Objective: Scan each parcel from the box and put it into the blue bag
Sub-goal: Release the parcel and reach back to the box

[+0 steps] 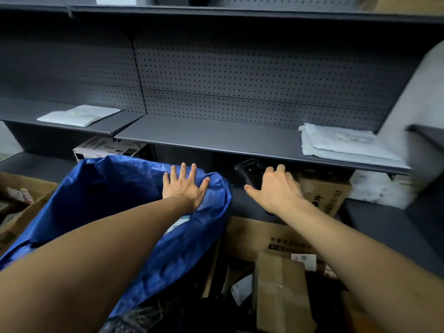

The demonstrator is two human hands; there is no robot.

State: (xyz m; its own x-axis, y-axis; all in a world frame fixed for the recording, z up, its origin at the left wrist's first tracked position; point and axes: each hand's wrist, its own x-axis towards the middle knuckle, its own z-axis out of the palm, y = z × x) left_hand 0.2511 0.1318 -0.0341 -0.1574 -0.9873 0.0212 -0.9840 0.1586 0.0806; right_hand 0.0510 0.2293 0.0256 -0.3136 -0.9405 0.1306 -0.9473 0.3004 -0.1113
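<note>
1. Fingers (183, 170) on the left hand (183, 186) are straight and spread apart, flat against the far rim of the big crinkly blue plastic bag (101, 188). My guess is it's pinning the mouth open so parcels drop in easily.
2. Right hand (276, 188) has its fingers curled around a chunky black handheld scanner (251, 173), just under the edge of the grey metal shelf (216, 138). Looks parked up and clear of the way between scans.
3. Scanner's long axis runs away from the person, its head pointing up and slightly left toward the shelf, not at any parcel.
4. Next parcel is probably the brown taped cardboard parcel (281, 292), in the open brown cardboard box (249, 236) right of the bag, long side running toward the person.
5. Something white (177, 224) already sits inside the bag.
</note>
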